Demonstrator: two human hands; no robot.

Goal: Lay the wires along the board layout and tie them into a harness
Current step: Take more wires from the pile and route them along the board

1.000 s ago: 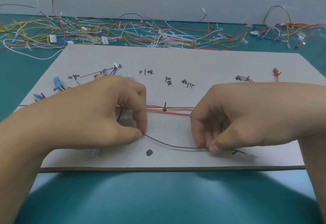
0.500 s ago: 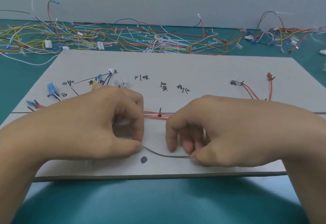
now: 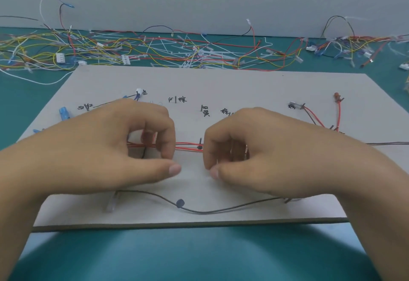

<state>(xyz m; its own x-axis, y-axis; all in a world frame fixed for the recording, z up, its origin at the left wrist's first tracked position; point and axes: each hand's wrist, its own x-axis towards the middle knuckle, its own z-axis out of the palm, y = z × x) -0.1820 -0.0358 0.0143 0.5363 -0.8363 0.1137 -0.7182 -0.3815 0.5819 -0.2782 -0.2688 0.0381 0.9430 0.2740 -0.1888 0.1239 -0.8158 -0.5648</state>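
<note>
Several red wires (image 3: 188,145) laid on flat grey board (image 3: 221,86); thin dark wire (image 3: 199,212) near front edge untied; left hand (image 3: 106,148), right hand (image 3: 265,154) curled, hold unclear.

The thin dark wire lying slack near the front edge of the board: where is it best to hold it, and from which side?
Probably pinch the dark wire at its sagging middle, just right of the dark dot, coming from above: there it lies free on the board; its ends are partly covered.

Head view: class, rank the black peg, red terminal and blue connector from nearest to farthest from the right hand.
1. Black peg, beside the right hand's fingers.
2. Red terminal, back right.
3. Blue connector, far left.
</note>
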